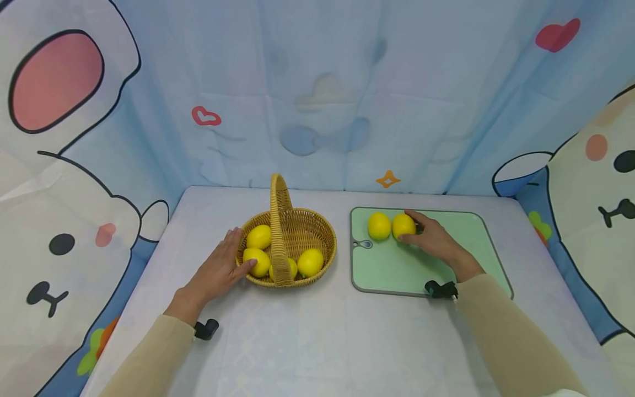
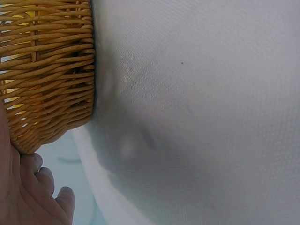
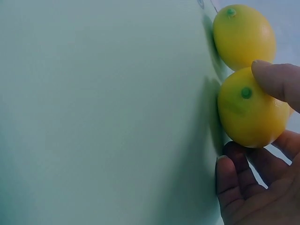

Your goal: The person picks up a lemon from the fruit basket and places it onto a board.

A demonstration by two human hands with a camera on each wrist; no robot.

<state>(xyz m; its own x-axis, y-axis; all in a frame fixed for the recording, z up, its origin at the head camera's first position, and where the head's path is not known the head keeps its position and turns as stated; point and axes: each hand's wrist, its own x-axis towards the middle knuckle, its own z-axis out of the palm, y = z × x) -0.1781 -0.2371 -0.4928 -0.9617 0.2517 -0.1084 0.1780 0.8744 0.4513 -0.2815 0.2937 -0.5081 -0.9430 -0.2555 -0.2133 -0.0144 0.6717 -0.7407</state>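
My left hand [image 1: 218, 273] lies along the left side of a woven wicker basket [image 1: 324, 231] with a tall arched handle. Its fingers stretch along the outer wall while the thumb reaches over the rim, by a yellow lemon [image 1: 257, 262]. Several lemons sit inside the basket. In the left wrist view the palm [image 2: 33, 201] is against the weave [image 2: 51, 70]. On a pale green cutting board [image 1: 387, 275], my right hand [image 1: 434, 240] holds a lemon [image 3: 248, 110] between thumb and fingers. Right beside that lemon rests a second one [image 3: 243, 37] on the board.
A white cloth covers the table [image 1: 297, 342], with the basket left of the board. Behind the table hangs a light blue printed curtain [image 1: 327, 110]. Small black cameras [image 1: 205, 330] are strapped at both wrists.
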